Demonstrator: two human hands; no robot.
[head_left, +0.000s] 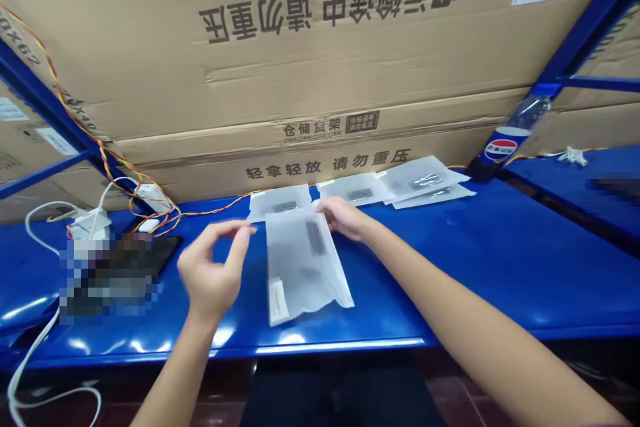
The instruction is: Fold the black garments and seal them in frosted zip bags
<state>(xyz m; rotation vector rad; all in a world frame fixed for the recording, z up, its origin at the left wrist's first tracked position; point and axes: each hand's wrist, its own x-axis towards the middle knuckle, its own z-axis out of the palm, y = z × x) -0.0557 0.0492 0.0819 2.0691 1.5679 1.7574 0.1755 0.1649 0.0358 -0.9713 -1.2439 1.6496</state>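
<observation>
A frosted plastic bag with a dark part inside lies on the blue shelf in front of me. My right hand grips the bag's far top edge, fingers closed on it. My left hand hovers just left of the bag, thumb and fingers apart, holding nothing. More frosted bags lie behind: one just beyond the held bag, and several to the right.
Large cardboard boxes stand along the back of the shelf. At the left are a dark tablet, a white charger with white cable and red-yellow wires. A plastic bottle leans on the blue frame at right.
</observation>
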